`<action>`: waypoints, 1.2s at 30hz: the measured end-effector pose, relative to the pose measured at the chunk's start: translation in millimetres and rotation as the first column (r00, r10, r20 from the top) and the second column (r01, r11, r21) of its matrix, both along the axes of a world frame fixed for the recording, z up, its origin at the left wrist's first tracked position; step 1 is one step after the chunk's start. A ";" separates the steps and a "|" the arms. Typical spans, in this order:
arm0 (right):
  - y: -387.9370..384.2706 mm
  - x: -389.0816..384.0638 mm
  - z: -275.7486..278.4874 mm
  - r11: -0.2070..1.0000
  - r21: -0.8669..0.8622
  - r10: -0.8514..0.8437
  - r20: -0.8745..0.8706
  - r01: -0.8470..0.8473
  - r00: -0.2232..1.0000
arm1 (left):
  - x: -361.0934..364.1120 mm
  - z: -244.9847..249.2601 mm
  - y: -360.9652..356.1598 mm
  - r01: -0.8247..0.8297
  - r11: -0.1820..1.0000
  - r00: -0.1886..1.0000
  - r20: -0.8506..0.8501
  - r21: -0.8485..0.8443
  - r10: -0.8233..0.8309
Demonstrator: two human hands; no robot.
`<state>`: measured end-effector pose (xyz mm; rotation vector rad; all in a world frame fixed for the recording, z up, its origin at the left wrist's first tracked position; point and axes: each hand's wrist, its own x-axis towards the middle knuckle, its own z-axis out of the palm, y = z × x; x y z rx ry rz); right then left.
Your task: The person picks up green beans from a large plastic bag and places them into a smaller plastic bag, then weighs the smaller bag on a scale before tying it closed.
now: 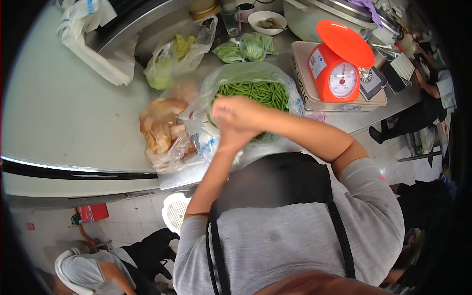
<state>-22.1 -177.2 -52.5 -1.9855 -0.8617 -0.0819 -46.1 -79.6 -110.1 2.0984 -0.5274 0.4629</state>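
My hands meet and overlap over the left edge of a clear plastic bag (231, 74) filled with green beans (260, 92). My right hand (233, 109) looks curled closed, its fingertips blurred; whatever lies in it is hidden. Beneath and against it is my left hand (237, 133), with its fingers covered by the right one. A thin green bean end pokes out just left of the hands. Beside them on the left sits a clear bag of brownish-orange pieces (160, 130), which I cannot name for certain.
A red dial scale (334, 73) stands on a beige box (305, 93) at right. Behind are bagged green vegetables (246, 47), a bag with pale leafy greens (162, 71), a white bowl (267, 21) and a large pot (314, 22). Other people are at both sides.
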 end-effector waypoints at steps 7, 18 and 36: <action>-30.2 -20.1 9.8 0.996 0.087 0.038 -0.257 -0.016 0.966 | 14.3 -33.6 -30.2 0.070 0.971 0.960 -0.250 -0.227 -0.128; -75.3 -10.9 -11.8 0.969 -0.038 -0.238 0.101 0.243 0.966 | 16.0 -17.2 -55.8 0.008 1.000 0.995 0.098 -0.016 -0.006; -72.9 1.4 -53.3 0.466 0.703 -0.009 -0.603 0.537 0.798 | 26.5 -14.9 -77.3 0.032 0.996 0.976 0.211 0.081 -0.049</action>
